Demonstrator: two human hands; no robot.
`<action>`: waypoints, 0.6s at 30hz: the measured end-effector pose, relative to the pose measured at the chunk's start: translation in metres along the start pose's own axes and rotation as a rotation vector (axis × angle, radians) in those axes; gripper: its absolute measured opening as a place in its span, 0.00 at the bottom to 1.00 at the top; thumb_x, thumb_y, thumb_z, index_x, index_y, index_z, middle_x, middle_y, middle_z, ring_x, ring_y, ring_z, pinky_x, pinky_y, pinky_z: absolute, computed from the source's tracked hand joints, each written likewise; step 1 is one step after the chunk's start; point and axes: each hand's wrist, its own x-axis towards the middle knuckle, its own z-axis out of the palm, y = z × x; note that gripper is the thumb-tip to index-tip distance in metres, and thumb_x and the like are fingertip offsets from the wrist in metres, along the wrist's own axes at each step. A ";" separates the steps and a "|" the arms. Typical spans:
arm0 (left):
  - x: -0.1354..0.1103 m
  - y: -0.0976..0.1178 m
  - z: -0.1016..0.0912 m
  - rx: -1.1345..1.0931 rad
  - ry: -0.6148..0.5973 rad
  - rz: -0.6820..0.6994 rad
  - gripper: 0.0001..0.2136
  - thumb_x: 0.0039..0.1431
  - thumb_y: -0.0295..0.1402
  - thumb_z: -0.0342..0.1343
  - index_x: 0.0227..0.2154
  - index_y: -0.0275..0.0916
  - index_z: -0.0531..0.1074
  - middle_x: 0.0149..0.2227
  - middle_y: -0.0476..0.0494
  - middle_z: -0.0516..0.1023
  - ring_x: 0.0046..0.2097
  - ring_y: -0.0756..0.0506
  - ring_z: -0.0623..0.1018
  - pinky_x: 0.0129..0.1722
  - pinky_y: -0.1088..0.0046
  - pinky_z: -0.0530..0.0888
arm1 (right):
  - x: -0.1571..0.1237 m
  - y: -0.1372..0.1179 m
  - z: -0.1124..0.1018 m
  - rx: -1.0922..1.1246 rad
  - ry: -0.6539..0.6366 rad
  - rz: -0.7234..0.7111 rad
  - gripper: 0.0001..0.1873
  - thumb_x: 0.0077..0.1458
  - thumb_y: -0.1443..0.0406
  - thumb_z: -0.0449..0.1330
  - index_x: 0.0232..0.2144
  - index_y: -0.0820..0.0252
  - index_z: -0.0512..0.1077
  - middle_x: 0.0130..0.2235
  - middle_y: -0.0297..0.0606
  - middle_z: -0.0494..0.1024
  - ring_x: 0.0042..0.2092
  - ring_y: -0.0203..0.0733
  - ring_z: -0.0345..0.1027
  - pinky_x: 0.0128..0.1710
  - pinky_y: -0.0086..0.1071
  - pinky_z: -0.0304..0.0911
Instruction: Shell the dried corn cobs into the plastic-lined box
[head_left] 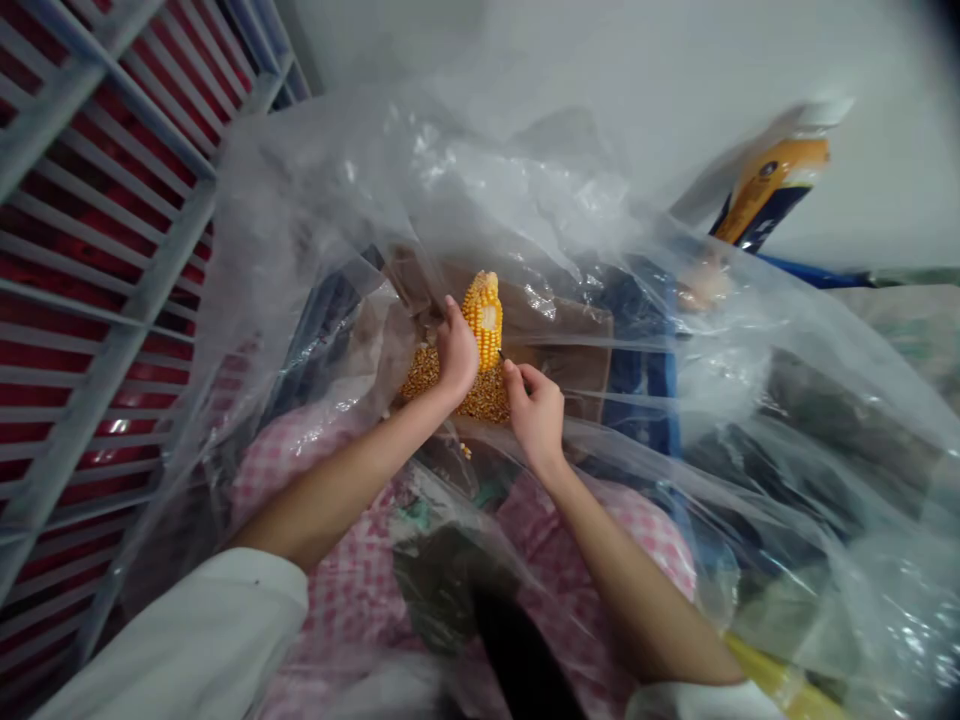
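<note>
Two hands work at one dried corn cob [481, 312], held upright above a heap of loose kernels [439, 378]. The grip of the left hand [456, 352] wraps the cob's lower end; the grip of the right hand [535, 415] pinches a thin pick [500, 353] against its rows. A slip could jab the left fingers, and hard-flicked kernels could miss the brown sheet [570, 340] under the heap, landing in the clear plastic sheeting [300, 230] around it, beside one stray kernel [466, 451].
</note>
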 end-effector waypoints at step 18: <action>0.014 0.010 -0.006 0.158 -0.291 -0.124 0.19 0.55 0.47 0.43 0.21 0.39 0.70 0.29 0.38 0.77 0.43 0.39 0.75 0.41 0.65 0.70 | 0.022 0.002 -0.046 -0.458 -0.271 -0.339 0.20 0.58 0.57 0.46 0.24 0.60 0.69 0.18 0.32 0.65 0.19 0.31 0.52 0.23 0.27 0.45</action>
